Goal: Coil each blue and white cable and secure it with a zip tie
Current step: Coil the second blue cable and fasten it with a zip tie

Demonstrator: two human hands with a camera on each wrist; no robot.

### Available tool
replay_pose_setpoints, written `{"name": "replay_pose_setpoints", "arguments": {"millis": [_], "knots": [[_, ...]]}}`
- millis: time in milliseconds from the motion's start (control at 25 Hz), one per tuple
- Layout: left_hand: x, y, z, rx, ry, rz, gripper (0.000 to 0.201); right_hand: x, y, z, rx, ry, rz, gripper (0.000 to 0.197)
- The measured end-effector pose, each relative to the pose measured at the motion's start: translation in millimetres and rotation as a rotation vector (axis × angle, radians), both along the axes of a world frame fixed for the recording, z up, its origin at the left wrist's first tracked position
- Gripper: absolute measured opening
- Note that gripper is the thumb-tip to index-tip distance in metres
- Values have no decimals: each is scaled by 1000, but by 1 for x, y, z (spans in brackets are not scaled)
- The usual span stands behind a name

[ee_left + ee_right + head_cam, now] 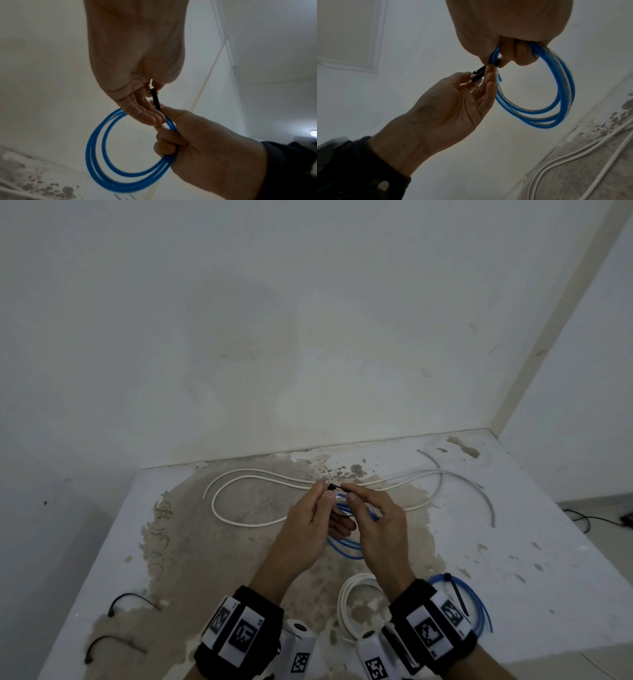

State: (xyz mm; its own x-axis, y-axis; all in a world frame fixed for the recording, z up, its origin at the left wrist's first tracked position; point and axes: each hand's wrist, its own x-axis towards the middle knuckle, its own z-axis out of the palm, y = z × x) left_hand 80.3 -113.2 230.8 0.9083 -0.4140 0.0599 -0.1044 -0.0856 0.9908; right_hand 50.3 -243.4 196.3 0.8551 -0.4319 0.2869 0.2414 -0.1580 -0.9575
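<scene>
Above the table, my left hand and right hand meet, and both pinch a short black zip tie between thumb and forefinger. In the left wrist view the zip tie runs straight from one hand to the other. My right hand also curls its lower fingers round a blue cable coil, which hangs below in several loops. Seen from the head, the blue coil shows beneath the hands. My left hand holds the tie's free end.
A long loose white cable snakes across the back of the stained table. Near the front lie a coiled white cable and a blue coil bound with a black tie. Two spare black zip ties lie front left.
</scene>
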Motion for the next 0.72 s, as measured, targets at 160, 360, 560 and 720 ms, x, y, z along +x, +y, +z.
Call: {"name": "replay_pose_setpoints", "arguments": {"millis": [160, 360, 560, 720], "knots": [[-6, -1, 1, 9, -45, -14, 27, -2, 1, 4, -42, -28, 14, 21], [-9, -6, 0, -55, -16, 41, 30, -2, 3, 5, 12, -41, 14, 19], [-11, -3, -2, -97, -55, 88, 25, -3, 4, 9, 8, -55, 13, 18], [-14, -1, 1, -41, -117, 74, 24, -5, 3, 10, -28, -64, 27, 19]]}}
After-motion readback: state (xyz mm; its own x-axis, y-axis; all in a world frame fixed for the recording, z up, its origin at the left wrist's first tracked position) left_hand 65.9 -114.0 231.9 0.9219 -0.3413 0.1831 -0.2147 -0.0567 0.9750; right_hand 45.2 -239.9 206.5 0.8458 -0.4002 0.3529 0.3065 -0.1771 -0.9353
